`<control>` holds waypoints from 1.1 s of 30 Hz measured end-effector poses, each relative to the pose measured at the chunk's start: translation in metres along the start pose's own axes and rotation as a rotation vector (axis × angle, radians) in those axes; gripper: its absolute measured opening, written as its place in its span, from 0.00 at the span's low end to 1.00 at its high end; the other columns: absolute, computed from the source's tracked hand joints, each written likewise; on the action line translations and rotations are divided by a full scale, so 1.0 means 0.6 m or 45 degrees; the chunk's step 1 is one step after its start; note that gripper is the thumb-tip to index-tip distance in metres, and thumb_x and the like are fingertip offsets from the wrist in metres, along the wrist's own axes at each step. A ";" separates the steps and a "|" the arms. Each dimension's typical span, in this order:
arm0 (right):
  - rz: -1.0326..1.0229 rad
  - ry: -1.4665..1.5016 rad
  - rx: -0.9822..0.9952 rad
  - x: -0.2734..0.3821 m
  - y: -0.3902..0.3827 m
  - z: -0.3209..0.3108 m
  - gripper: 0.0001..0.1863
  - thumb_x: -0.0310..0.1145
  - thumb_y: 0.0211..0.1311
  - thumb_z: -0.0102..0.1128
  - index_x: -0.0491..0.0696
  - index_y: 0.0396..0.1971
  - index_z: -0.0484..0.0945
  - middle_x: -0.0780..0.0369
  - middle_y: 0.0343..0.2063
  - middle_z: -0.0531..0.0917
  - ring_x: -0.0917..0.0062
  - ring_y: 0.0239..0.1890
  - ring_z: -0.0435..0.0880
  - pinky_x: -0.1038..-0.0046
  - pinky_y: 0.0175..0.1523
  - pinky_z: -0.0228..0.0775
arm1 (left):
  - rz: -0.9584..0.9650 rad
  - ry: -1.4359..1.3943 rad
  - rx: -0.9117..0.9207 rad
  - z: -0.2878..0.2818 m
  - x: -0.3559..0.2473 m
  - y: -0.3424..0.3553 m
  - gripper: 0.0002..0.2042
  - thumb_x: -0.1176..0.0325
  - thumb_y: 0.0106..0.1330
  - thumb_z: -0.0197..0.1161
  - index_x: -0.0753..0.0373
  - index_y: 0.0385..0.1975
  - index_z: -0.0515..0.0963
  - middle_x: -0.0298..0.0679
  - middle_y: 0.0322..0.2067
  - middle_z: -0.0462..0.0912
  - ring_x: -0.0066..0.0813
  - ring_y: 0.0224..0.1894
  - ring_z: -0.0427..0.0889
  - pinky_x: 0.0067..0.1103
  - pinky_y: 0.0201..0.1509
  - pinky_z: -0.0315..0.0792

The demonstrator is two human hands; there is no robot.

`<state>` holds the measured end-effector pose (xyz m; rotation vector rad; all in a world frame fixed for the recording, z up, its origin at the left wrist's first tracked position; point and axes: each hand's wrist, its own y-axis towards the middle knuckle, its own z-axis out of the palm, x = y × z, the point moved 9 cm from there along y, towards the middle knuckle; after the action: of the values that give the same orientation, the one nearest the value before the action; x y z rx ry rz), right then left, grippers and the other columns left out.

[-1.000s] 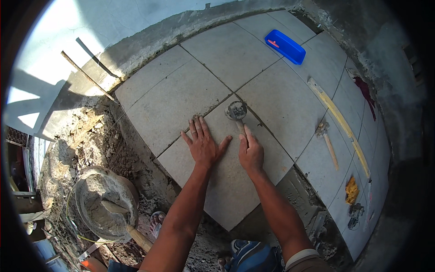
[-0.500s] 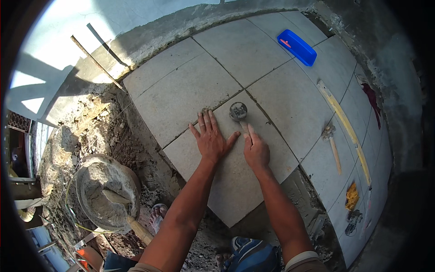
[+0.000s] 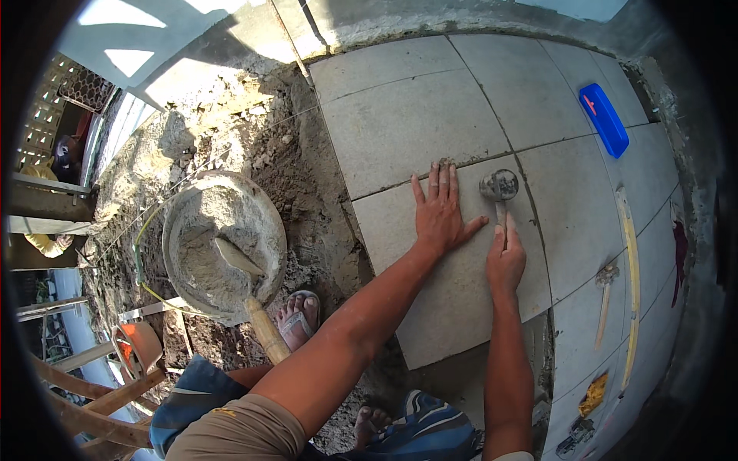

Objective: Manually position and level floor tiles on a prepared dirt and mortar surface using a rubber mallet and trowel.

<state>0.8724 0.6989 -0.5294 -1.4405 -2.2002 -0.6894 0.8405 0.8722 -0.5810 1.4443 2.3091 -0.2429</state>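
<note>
My left hand [image 3: 441,218] lies flat on a large grey floor tile [image 3: 430,315], fingers spread, their tips at the joint with the tile beyond. Just to its right, my right hand [image 3: 506,260] is closed round the handle of a mallet [image 3: 500,185]. The mallet's dark, round head, smeared with pale mortar, is over the same tile; whether it touches the surface I cannot tell. At the tile's near right side, wet-looking grey mortar [image 3: 461,376] shows.
Left of me stands a round basin [image 3: 280,230] of mortar with a trowel [image 3: 265,326] in it. On the tiles at right are a blue tray [image 3: 613,138], a yellow strip [image 3: 630,292], another hammer [image 3: 603,307] and an orange-yellow cloth [image 3: 593,396]. Another person's yellow sleeve [image 3: 46,244] shows far left.
The view has turned left, so the scene sits further right and more of the basin side shows. Both hands and the mallet keep nearly the same place on the tile.
</note>
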 end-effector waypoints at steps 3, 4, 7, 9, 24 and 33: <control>-0.045 -0.028 0.006 0.010 0.006 0.001 0.24 0.37 0.80 0.50 0.39 0.67 0.75 0.41 0.54 0.85 0.49 0.55 0.87 0.58 0.58 0.79 | 0.002 0.004 -0.001 0.001 0.001 0.001 0.63 0.17 0.62 0.46 0.70 0.81 0.46 0.51 0.82 0.49 0.48 0.85 0.38 0.59 0.82 0.25; 0.009 -0.060 0.060 0.006 0.008 0.007 0.24 0.37 0.80 0.51 0.39 0.67 0.75 0.41 0.54 0.85 0.49 0.55 0.87 0.58 0.58 0.78 | -0.006 0.003 0.059 0.008 0.002 0.001 0.63 0.17 0.62 0.47 0.71 0.81 0.47 0.52 0.82 0.49 0.48 0.85 0.38 0.59 0.82 0.25; -0.010 0.039 0.047 0.015 0.011 0.003 0.25 0.38 0.81 0.50 0.38 0.67 0.75 0.41 0.55 0.85 0.49 0.57 0.86 0.57 0.59 0.78 | -0.005 0.005 -0.012 0.001 0.001 0.001 0.63 0.18 0.62 0.46 0.71 0.81 0.46 0.51 0.82 0.49 0.48 0.85 0.37 0.58 0.82 0.25; 0.034 0.038 0.056 0.013 0.003 0.001 0.25 0.39 0.81 0.49 0.39 0.67 0.75 0.42 0.55 0.85 0.49 0.58 0.86 0.56 0.60 0.77 | 0.012 0.016 -0.033 -0.001 -0.001 -0.001 0.63 0.18 0.62 0.47 0.71 0.81 0.46 0.51 0.82 0.49 0.48 0.85 0.38 0.59 0.82 0.25; 0.026 -0.007 0.021 0.005 0.004 0.012 0.25 0.40 0.80 0.51 0.42 0.68 0.75 0.44 0.52 0.86 0.49 0.54 0.88 0.56 0.57 0.79 | 0.029 0.033 -0.055 0.001 -0.003 0.000 0.63 0.18 0.62 0.48 0.71 0.81 0.47 0.52 0.82 0.50 0.49 0.85 0.40 0.59 0.82 0.27; 0.064 0.009 -0.152 -0.057 -0.021 -0.065 0.22 0.40 0.79 0.55 0.43 0.64 0.79 0.46 0.49 0.88 0.50 0.50 0.88 0.57 0.55 0.79 | 0.035 0.088 -0.025 -0.001 -0.006 0.001 0.62 0.18 0.63 0.46 0.71 0.81 0.46 0.53 0.82 0.50 0.48 0.85 0.39 0.60 0.81 0.26</control>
<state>0.8767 0.6463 -0.5211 -1.5435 -2.1416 -0.8197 0.8420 0.8697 -0.5788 1.4959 2.3377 -0.1645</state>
